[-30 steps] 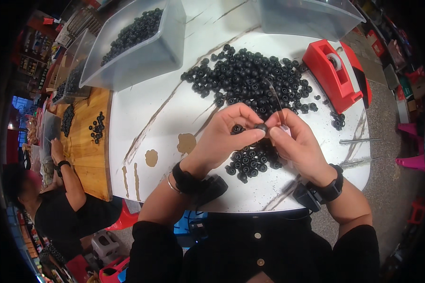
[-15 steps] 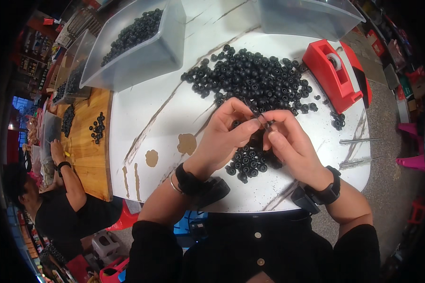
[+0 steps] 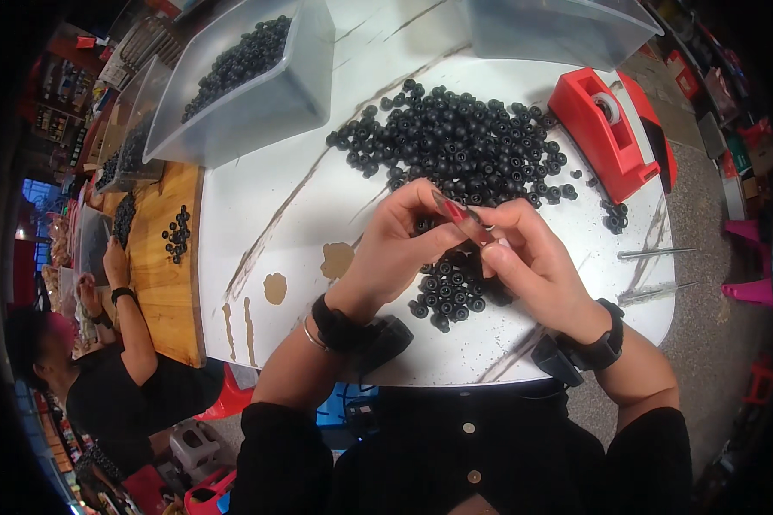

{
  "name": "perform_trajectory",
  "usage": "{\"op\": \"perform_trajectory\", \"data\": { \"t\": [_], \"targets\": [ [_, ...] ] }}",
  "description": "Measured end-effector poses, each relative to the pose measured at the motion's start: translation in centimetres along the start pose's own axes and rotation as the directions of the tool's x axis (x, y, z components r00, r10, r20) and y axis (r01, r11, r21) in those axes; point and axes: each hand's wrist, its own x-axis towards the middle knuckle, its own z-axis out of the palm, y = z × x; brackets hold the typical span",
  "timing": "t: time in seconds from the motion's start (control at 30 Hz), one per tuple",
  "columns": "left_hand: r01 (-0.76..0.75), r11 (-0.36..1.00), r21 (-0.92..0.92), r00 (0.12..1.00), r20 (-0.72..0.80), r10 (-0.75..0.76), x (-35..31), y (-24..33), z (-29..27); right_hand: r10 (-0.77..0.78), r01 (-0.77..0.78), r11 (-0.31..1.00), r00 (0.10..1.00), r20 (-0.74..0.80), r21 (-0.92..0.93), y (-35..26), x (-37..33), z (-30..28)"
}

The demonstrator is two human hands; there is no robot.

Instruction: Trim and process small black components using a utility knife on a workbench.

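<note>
My left hand (image 3: 395,249) and my right hand (image 3: 528,262) meet above the near side of a heap of small round black parts (image 3: 468,137). Between their fingertips runs a slim, flat, shiny strip (image 3: 457,212) with reddish glints, whose exact kind I cannot make out. Left thumb and fingers pinch its upper end; the right ones close on its lower end, where a small dark piece may be, mostly hidden. Below the hands lies a smaller cluster of black parts (image 3: 448,296), each with a round hollow.
A clear bin (image 3: 309,94) of black parts stands far left, another bin (image 3: 567,34) far right. Beside the heap sits a red tape dispenser (image 3: 605,137). Two thin metal tools (image 3: 657,253) lie at the right edge. At left, a person works at a wooden table (image 3: 167,300).
The strip has turned between my fingers, so its flat, reddish side now shows. My hands stay almost in place. At left, the other person's arm has reached farther up the table.
</note>
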Motion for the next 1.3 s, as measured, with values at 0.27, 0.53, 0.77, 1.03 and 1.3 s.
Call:
{"op": "perform_trajectory", "data": {
  "t": [0.27,0.53,0.77,1.03,1.3],
  "targets": [
    [0.038,0.999,0.024,0.999,0.022,-0.038,-0.1,0.2,-0.8,0.023,-0.021,0.996,0.999,0.026,-0.083,-0.5,0.1,-0.2],
    [0.111,0.994,-0.026,0.994,0.027,-0.110,-0.1,0.3,-0.4,0.255,-0.266,0.909,0.964,0.076,0.320,-1.0,0.3,-0.5],
    [0.061,0.995,0.082,0.990,0.120,-0.071,-0.3,-0.2,-0.1,0.291,-0.301,0.898,0.953,0.082,0.321,-1.1,0.3,-0.6],
    [0.027,0.994,0.102,0.985,0.165,-0.044,-0.1,0.1,-0.3,0.321,-0.353,0.861,0.936,0.146,0.366,-1.6,0.6,-0.8],
    [0.041,0.997,0.065,0.993,0.111,-0.048,-0.4,2.7,-0.2,0.339,-0.351,0.859,0.935,0.100,0.372,-1.6,0.6,-0.3]
  ]
}}
